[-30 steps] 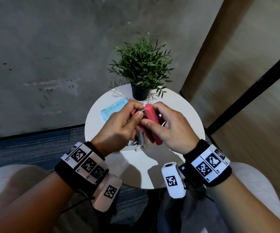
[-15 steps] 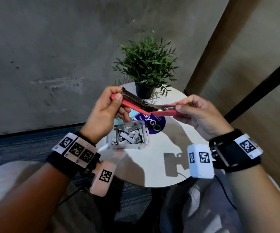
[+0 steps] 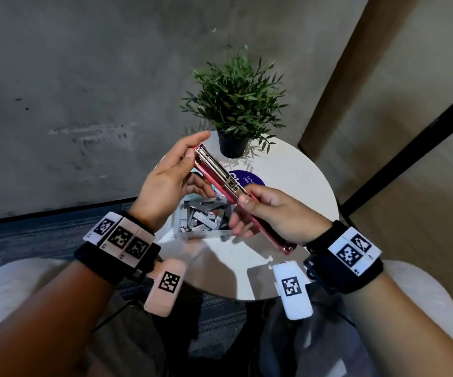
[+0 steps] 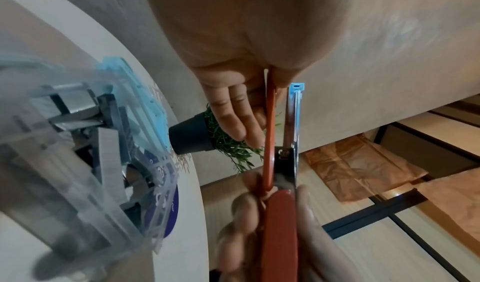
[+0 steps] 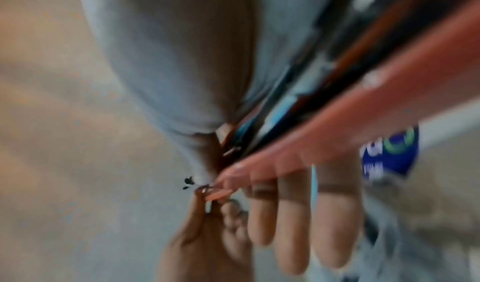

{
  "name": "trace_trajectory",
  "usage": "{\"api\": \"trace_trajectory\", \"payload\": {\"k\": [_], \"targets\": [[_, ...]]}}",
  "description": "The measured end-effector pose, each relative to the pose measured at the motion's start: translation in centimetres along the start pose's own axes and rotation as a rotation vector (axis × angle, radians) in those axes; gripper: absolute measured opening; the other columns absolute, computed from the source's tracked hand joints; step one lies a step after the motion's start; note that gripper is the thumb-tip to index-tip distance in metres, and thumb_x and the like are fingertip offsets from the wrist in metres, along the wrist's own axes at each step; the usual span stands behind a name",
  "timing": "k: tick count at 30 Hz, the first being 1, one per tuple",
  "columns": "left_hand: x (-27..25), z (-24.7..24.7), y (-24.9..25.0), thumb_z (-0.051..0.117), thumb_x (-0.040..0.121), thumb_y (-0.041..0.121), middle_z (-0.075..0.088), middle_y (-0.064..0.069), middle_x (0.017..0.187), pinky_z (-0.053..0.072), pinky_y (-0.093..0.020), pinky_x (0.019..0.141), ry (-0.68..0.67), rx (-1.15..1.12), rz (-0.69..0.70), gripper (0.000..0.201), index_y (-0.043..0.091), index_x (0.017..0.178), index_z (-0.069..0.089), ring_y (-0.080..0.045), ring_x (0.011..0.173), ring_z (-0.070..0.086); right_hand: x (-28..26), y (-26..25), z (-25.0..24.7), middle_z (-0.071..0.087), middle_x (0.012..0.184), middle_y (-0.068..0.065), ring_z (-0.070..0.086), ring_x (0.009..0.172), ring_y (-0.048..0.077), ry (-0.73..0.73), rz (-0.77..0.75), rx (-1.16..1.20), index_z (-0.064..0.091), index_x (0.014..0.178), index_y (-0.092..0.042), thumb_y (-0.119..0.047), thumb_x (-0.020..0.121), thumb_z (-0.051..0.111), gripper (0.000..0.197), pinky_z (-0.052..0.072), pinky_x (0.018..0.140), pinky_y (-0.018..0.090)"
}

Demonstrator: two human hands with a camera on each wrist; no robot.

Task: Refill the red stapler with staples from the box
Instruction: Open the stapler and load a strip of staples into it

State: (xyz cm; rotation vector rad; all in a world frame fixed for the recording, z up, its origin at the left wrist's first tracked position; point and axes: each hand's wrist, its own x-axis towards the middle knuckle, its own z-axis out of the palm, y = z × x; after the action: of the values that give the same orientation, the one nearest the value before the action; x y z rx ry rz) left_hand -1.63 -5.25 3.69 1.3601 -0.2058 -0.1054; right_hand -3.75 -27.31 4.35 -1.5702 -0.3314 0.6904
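Observation:
The red stapler (image 3: 220, 183) is swung wide open and runs diagonally above the table, its metal staple channel (image 3: 214, 165) facing up. My left hand (image 3: 197, 146) pinches its far end between thumb and forefinger. My right hand (image 3: 240, 213) grips the near red half, whose end sticks out by my wrist. In the left wrist view the stapler (image 4: 270, 142) stands on edge between both hands. The right wrist view is blurred, showing the red stapler (image 5: 363, 101) over my fingers (image 5: 285, 214). The clear staple box (image 3: 201, 221), full of staple strips, sits open on the table under my hands.
The small round white table (image 3: 296, 186) carries a potted plant (image 3: 233, 104) at its far edge and a purple sticker (image 3: 250, 180). The box's blue lid (image 4: 145, 105) lies beside the box. A grey wall stands behind, and carpet lies below on the left.
The closed stapler was pulled open between my hands, then turned from level to a diagonal. My right hand has drawn its half down towards me.

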Motion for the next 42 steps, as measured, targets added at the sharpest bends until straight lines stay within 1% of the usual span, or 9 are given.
{"api": "trace_trajectory", "payload": {"k": [3,6,10,14,20,28,33,37,42], "targets": [[0.2,0.4,-0.1,0.043,0.101,0.03,0.059,-0.018,0.126,0.057,-0.031,0.064,0.012,-0.056,-0.033,0.047,0.038,0.147,0.037,-0.027,0.071,0.071,0.5,0.4,0.6,0.066,0.084,0.01,0.063,0.057,0.017,0.034,-0.03,0.184,0.048,0.112,-0.007,-0.014,0.097,0.053,0.017,0.051,0.044,0.026],[0.2,0.6,0.1,0.045,0.104,0.022,0.065,-0.011,0.104,0.054,-0.029,0.061,0.067,0.036,-0.029,0.051,0.028,0.152,0.031,-0.026,0.068,0.068,0.6,0.1,0.2,0.061,0.075,0.007,0.053,0.047,0.013,0.115,-0.019,0.19,0.049,0.106,-0.007,-0.013,0.101,0.05,0.008,0.042,0.037,0.023],[0.2,-0.1,-1.4,0.056,0.099,0.02,0.072,-0.002,0.093,0.054,-0.041,0.065,0.127,0.451,-0.026,0.033,0.02,0.132,0.055,-0.02,0.064,0.066,0.1,-0.6,-1.0,0.069,0.08,0.014,0.058,0.048,0.015,0.153,-0.011,0.139,0.051,0.098,-0.005,-0.015,0.102,0.047,0.011,0.045,0.038,0.022],[-0.1,-0.2,-3.2,0.057,0.095,0.032,0.069,0.01,0.097,0.045,-0.029,0.076,0.008,1.129,0.053,0.018,0.026,0.106,0.069,-0.015,0.085,0.064,-0.1,-1.0,-1.5,0.073,0.081,0.014,0.061,0.049,0.016,0.201,-0.016,0.114,0.051,0.095,-0.005,-0.015,0.102,0.048,0.013,0.045,0.039,0.023],[-0.1,0.6,-4.7,0.053,0.095,0.045,0.066,0.004,0.111,0.042,-0.037,0.093,-0.136,1.445,0.021,0.029,0.033,0.117,0.067,-0.018,0.104,0.055,-0.2,-0.7,-2.1,0.075,0.087,0.01,0.064,0.049,0.022,0.216,0.005,0.11,0.049,0.102,-0.01,-0.028,0.1,0.048,0.019,0.049,0.041,0.028],[-0.3,0.9,-4.7,0.05,0.097,0.041,0.071,0.006,0.109,0.038,-0.036,0.087,-0.101,1.509,0.057,0.027,0.033,0.115,0.068,-0.019,0.101,0.055,0.0,-0.1,-2.7,0.067,0.077,0.007,0.046,0.043,0.016,0.283,-0.003,0.059,0.048,0.105,-0.01,-0.032,0.103,0.048,0.022,0.039,0.04,0.023],[-0.3,0.6,-4.2,0.055,0.097,0.031,0.063,-0.002,0.106,0.04,-0.033,0.086,-0.062,1.352,0.054,0.027,0.026,0.12,0.069,-0.021,0.101,0.058,0.1,-0.1,-3.0,0.066,0.071,0.004,0.046,0.042,0.016,0.313,-0.006,0.024,0.046,0.104,-0.01,-0.029,0.103,0.048,0.019,0.039,0.038,0.023],[0.0,0.1,-3.6,0.059,0.094,0.022,0.056,0.002,0.101,0.04,-0.028,0.082,-0.021,1.182,0.033,0.02,0.022,0.11,0.072,-0.016,0.093,0.056,0.0,0.0,-3.2,0.067,0.074,0.005,0.048,0.045,0.019,0.317,0.021,-0.045,0.045,0.099,-0.012,-0.031,0.103,0.049,0.02,0.04,0.041,0.026],[0.3,-0.7,-2.5,0.067,0.091,0.021,0.066,0.006,0.098,0.045,-0.025,0.08,0.048,0.992,0.074,0.014,0.024,0.103,0.074,-0.008,0.083,0.061,0.1,0.1,-3.1,0.067,0.077,0.007,0.048,0.047,0.021,0.317,0.046,-0.096,0.044,0.097,-0.013,-0.029,0.103,0.049,0.019,0.038,0.042,0.027]]}}
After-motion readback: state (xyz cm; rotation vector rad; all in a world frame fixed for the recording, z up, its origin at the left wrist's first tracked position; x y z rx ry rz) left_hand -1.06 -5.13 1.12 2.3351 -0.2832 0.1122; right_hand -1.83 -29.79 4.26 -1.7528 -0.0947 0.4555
